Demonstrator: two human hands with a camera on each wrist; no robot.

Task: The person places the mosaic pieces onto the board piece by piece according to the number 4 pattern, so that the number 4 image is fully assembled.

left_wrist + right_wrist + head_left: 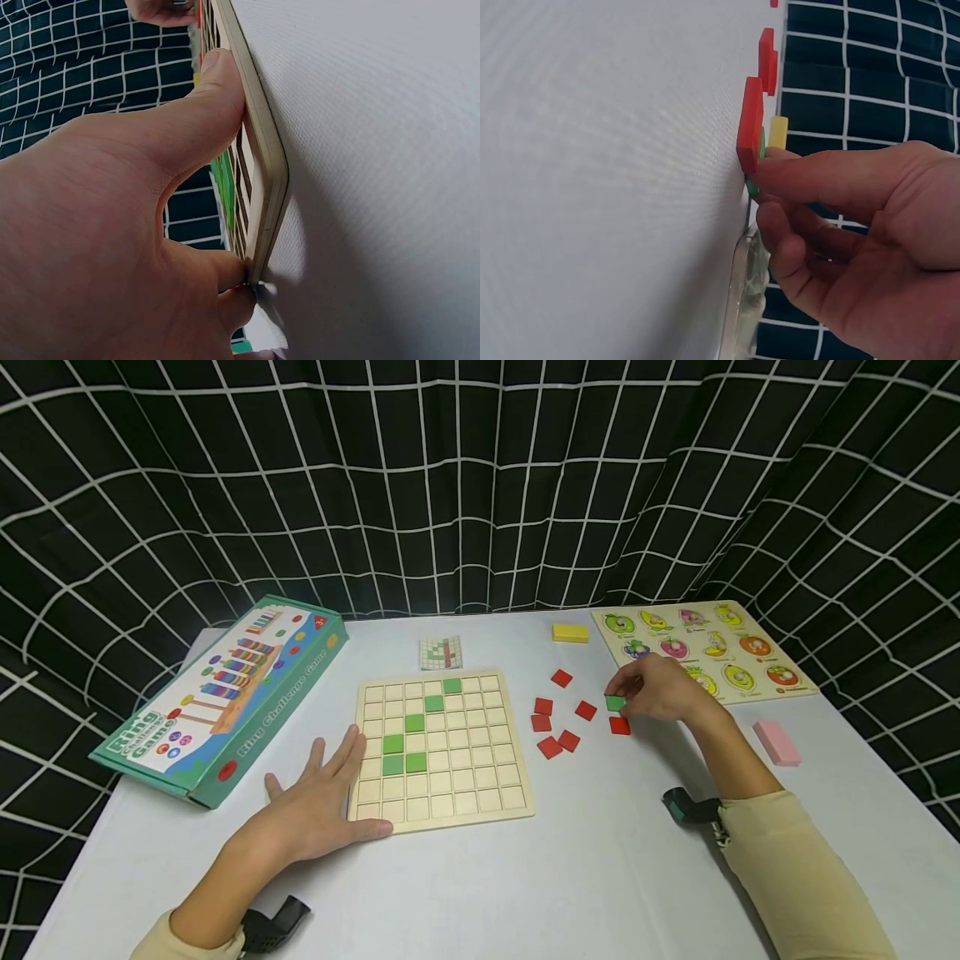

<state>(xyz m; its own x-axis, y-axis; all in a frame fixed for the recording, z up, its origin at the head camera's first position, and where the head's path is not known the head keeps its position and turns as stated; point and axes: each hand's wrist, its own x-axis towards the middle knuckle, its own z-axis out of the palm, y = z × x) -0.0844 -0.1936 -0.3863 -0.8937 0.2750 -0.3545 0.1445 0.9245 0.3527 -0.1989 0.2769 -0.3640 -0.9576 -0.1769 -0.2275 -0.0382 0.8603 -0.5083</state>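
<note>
A wooden grid board [465,789] lies on the table, with several green square tiles [415,722] set in its cells. My left hand [311,806] rests at the board's left side with fingers spread and fairly straight; in the left wrist view its thumb [214,94] presses on the board's edge. To the right of the board, my right hand [663,693] pinches a green tile [615,702] between thumb and fingers, low over the table. A red tile [619,726] lies just in front of it. In the right wrist view the red tile [750,124] partly hides the green one.
Several red tiles [568,741] lie scattered between board and right hand. Behind the board is a small pattern card [441,653]. A game box [232,693] stands left, a fruit puzzle board [795,687] right, with a yellow block [570,633] and a pink block [777,742].
</note>
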